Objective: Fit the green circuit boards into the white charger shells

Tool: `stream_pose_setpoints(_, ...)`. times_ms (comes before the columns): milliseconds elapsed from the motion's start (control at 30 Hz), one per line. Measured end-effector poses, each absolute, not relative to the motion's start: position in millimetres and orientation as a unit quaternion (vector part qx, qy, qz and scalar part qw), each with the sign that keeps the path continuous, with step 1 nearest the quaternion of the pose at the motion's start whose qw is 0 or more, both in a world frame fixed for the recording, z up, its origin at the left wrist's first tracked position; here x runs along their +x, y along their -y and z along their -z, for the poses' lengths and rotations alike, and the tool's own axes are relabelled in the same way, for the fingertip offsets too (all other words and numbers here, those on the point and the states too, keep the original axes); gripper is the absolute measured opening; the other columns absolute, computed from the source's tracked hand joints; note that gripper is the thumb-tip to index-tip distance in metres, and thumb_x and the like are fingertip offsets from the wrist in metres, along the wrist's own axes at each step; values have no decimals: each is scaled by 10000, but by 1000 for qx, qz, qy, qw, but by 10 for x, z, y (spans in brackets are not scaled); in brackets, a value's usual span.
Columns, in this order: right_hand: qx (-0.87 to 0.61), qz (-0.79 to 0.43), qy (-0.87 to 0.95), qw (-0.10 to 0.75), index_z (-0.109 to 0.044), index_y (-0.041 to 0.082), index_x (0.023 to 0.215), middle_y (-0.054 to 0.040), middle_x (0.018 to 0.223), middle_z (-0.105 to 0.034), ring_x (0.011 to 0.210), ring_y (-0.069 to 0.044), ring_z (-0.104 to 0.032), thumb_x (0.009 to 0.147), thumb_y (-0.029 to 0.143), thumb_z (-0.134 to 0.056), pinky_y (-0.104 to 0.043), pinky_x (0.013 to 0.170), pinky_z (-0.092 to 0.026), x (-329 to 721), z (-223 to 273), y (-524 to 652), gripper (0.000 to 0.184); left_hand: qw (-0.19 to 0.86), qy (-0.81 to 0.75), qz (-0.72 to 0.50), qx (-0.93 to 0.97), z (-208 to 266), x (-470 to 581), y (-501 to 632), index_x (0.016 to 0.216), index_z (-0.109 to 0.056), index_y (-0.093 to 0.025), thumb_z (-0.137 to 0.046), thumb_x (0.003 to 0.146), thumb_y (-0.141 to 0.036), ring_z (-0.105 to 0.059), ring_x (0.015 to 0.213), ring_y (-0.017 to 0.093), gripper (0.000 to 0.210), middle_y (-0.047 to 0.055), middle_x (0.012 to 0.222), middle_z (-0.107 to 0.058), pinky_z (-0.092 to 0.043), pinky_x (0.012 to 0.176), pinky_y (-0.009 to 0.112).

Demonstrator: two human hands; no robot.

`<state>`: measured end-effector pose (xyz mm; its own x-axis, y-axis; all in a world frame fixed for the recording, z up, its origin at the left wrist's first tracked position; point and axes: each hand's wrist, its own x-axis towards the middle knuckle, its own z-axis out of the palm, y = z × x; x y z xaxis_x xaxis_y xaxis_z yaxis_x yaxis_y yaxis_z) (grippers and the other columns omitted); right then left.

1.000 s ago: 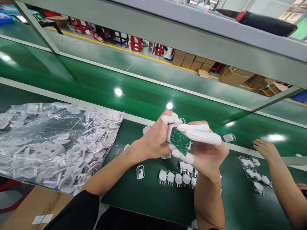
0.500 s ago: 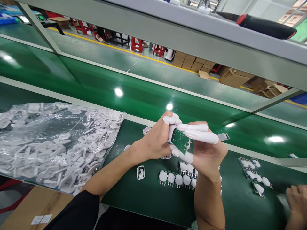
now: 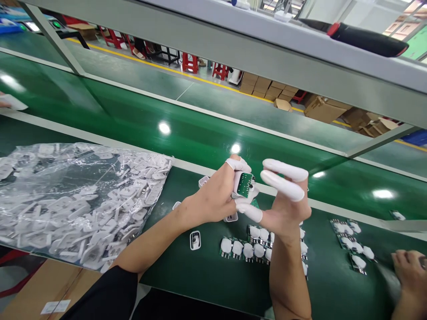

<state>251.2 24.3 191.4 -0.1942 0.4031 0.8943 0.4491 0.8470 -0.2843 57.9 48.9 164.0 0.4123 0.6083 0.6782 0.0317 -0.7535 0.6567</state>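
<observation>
My left hand [image 3: 215,191], with white covers on its fingertips, is closed around a small white plastic housing [image 3: 236,181]. A green circuit board [image 3: 245,185] sits in the housing, its soldered side facing up and partly showing. My right hand [image 3: 286,202] is just to the right, its two covered fingers stretched out and apart from the board. Its covered thumb is near the housing's lower end; whether they touch I cannot tell. Below the hands lie rows of circuit boards with round white parts [image 3: 248,250], partly hidden by my right forearm.
A clear bag of white plastic parts [image 3: 133,195] spreads over the left of the green table [image 3: 187,280]. A white housing [image 3: 195,240] lies near my left forearm. More boards [image 3: 358,244] lie at right, near another person's hand [image 3: 408,271]. Behind runs a green belt [image 3: 200,138].
The board has gone down into the housing in my left hand. My right fingers have come off it and spread apart. Another person's hand with a white piece has appeared at far left.
</observation>
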Motion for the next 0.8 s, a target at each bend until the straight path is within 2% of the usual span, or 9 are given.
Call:
stream_pose_setpoints(100,-274,122,786,540,-771,340,1390,-113,1336,-780,1093,-316,-750,895,321,-953,-508,826,-691,2528,-1922,-236,528,304,-205,-495,788,-1646,568,-490,1244,-380,-265,-695,1004,-237,-506,902,206,397,59,1149,-498,-459,766,377)
stream_pose_setpoints(200,-279,152,796,516,-750,328,1388,-111,1276,-799,1034,-301,-742,930,319,-914,-489,798,-679,2515,-1928,-234,486,310,-211,-493,785,-1658,556,-495,1259,-386,-259,-696,1017,-244,-519,933,210,393,64,1163,-509,-461,789,378)
stream_pose_setpoints(400,-272,147,808,502,-747,239,1347,-129,1216,-814,1049,-308,-757,883,223,-946,-485,847,-654,2514,-1930,-249,505,317,-211,-486,787,-1650,541,-514,1287,-385,-258,-664,1005,-196,-515,967,212,402,75,1212,-502,-459,821,382)
stream_pose_setpoints(533,-270,136,815,494,-757,282,1349,-119,1252,-818,1042,-311,-766,864,287,-975,-487,835,-634,2538,-1916,-264,532,316,-217,-488,784,-1634,539,-527,1290,-380,-266,-665,1003,-201,-468,908,197,410,53,1159,-484,-425,780,363)
stream_pose_setpoints(700,-311,125,821,462,-756,335,1277,-87,1236,-821,1048,-305,-752,951,327,-896,-487,821,-611,2527,-1892,-274,355,330,-237,-468,785,-1651,530,-535,1183,-353,-271,-666,971,-163,-415,845,181,393,26,1097,-472,-382,741,349)
stream_pose_setpoints(800,-309,94,821,472,-745,329,1358,-110,1309,-808,1053,-303,-747,949,315,-899,-491,813,-619,2512,-1878,-286,437,341,-244,-462,782,-1643,521,-542,1162,-330,-274,-673,959,-143,-415,852,176,419,26,1109,-469,-386,744,342)
